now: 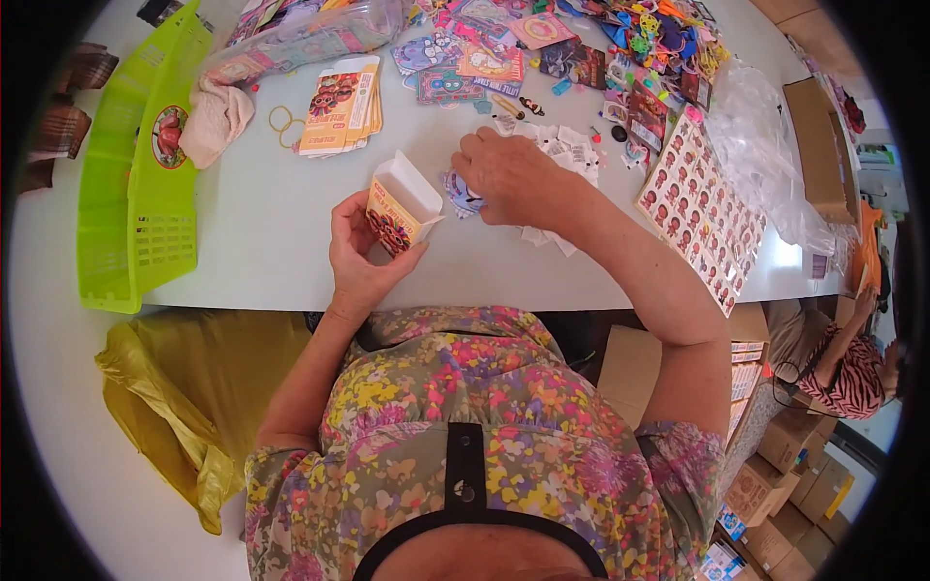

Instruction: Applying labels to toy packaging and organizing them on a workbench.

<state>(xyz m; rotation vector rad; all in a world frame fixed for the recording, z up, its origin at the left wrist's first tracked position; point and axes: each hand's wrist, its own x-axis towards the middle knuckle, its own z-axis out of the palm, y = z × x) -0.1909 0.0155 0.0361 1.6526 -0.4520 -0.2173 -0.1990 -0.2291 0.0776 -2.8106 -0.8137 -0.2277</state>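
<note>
My left hand (356, 242) is wrapped round a small yellow-and-orange printed carton (395, 215), thumb on one side and fingers on the other. The carton is tilted, with its white top flaps standing open. My right hand (509, 176) is closed, fingers bent downward, over a small blue-and-purple printed piece (459, 199) just right of the carton. Part of that piece is hidden under the fingers. White paper slips (565, 147) lie beside and beneath my right wrist. Farther off to the left is a stack of flat yellow-and-orange cartons (341, 105).
A lime-green basket (111, 232) stands at the left, near a pink cloth (215, 124). Printed packets (489, 60) and colourful trinkets (654, 34) cover the far side. A sticker sheet (699, 198) and clear plastic bag (751, 136) lie right. Another person (848, 373) is beyond.
</note>
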